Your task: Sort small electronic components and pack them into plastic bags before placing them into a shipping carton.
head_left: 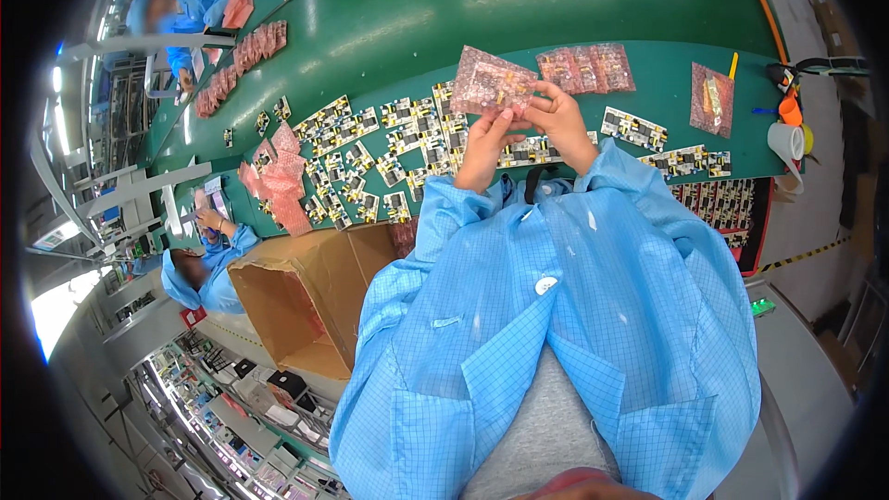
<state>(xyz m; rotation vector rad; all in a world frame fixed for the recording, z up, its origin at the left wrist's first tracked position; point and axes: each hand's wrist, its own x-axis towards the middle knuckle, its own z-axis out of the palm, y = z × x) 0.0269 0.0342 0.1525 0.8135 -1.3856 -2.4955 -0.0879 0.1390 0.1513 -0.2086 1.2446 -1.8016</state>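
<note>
Above the green table, both my hands hold a pink bubble-wrap bag (484, 80) with a circuit board showing faintly through it. My left hand (488, 143) grips its lower edge, thumb on top. At its lower right corner, my right hand (558, 120) pinches it with the fingers closed. Rows of bare circuit boards (429, 134) with yellow and black parts lie to the left of my hands and below them. Several filled pink bubble-wrap bags (586, 68) rest just beyond my right hand. One loose circuit board (634, 129) lies to the right of that hand.
An open cardboard box (315, 282) stands at the near left. Empty-looking pink bags (280, 181) are heaped on the table's left. Right of my hands are a bag (711, 100), a white tape roll (785, 143) and a red-edged tray (761, 227). Co-workers (211, 264) sit left.
</note>
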